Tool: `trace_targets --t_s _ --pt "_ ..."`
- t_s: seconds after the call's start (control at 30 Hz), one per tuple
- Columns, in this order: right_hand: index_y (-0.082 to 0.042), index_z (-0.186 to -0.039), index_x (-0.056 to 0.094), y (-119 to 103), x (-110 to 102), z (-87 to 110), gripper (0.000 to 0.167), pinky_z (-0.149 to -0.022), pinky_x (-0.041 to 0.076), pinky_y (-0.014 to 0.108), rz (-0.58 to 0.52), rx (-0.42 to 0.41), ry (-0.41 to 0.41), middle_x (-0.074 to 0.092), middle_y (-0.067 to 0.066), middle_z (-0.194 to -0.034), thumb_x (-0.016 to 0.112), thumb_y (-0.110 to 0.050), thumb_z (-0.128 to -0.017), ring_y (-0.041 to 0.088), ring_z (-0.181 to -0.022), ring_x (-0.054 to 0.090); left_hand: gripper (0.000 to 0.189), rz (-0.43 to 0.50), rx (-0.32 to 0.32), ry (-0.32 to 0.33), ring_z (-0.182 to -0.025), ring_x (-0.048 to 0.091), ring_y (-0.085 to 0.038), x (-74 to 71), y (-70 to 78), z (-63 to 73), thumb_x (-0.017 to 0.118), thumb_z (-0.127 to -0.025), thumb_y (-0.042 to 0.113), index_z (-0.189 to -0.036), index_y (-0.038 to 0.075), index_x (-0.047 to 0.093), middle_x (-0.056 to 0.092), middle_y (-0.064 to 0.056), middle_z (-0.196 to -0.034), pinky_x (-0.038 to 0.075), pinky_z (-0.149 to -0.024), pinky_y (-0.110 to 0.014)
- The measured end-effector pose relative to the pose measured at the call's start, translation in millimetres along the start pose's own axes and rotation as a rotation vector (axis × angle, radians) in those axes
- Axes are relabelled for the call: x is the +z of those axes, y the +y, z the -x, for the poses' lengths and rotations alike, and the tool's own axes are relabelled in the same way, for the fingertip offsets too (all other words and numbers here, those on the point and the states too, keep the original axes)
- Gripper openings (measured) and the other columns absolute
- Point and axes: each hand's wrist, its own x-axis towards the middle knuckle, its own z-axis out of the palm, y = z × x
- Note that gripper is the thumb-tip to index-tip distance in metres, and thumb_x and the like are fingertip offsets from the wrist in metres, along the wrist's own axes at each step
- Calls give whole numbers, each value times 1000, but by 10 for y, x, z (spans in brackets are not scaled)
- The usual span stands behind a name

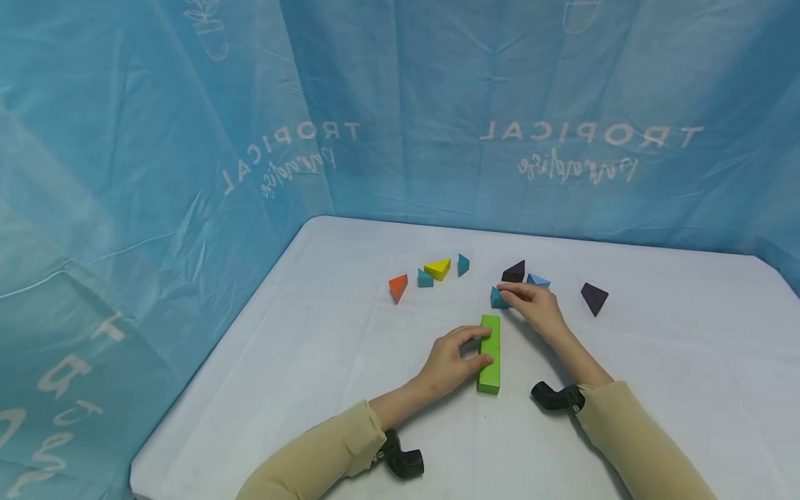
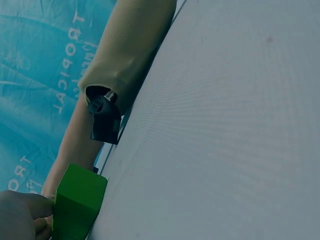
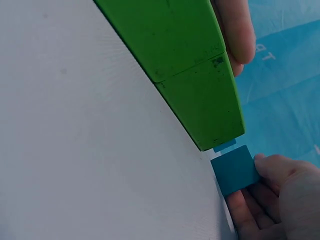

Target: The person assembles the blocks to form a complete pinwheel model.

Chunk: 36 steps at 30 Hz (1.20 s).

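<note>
Seen from the wearer's head, the green rectangular bar point(image 1: 489, 378), two smooth, hard-looking blocks end to end, points toward twelve o'clock. The left hand point(image 1: 453, 357) lies at its nine o'clock side, thumb and index finger spread apart, fingertips touching the bar near the seam. The right hand point(image 1: 536, 309) pinches a small teal block with a square face point(image 3: 235, 171) between thumb and fingers, just beyond the bar's twelve o'clock end and apart from it.

The likeliest trouble, I judge, is at the seam: contact from one side only could let an uneven push kink or part the two green blocks. If the teal block strikes the bar's end askew, it could knock the farther green block out of line or twist in its pinch.

The right hand also crowds its neighbours. The pale-blue triangular block point(image 1: 537, 280) lies behind it and the black triangular block point(image 1: 514, 273) at the teal block's one o'clock; a careless lift of the knuckles might nudge either.
</note>
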Motion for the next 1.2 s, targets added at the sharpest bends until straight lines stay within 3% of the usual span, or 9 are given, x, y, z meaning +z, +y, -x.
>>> trace_targets --t_s 0.13,0.37,0.6,1.2 --pt "-10 -116 68 -10 27 16 33 -79 50 23 -13 -17 -9 64 6 -117 61 -33 -93 22 -108 58 41 3 -2 1 -121 49 -11 3 6 3 71 -85 12 -124 4 59 58 -4 -126 39 -100 -23" --pt "-9 -114 69 -66 83 82 30 -86 51 37 -1 -37 -37 63 7 -118 61 -30 -93 22 -110 57 41 -4 -5 3 -120 49 -11 8 11 1 71 -85 12 -124 4 59 59 -4 -125 40 -100 -23" --pt "-9 -112 70 -116 124 138 29 -84 51 34 7 -48 -41 67 5 -111 61 -29 -93 21 -106 60 41 -7 -10 1 -120 49 -10 5 13 -4 71 -86 13 -124 5 59 59 -4 -125 39 -100 -23" --pt "-10 -111 70 -172 153 229 26 -86 50 41 6 -3 -34 67 6 -110 63 -27 -92 21 -103 61 41 -5 7 1 -121 49 -12 -3 13 -11 71 -85 11 -124 2 59 59 -6 -125 39 -100 -23"
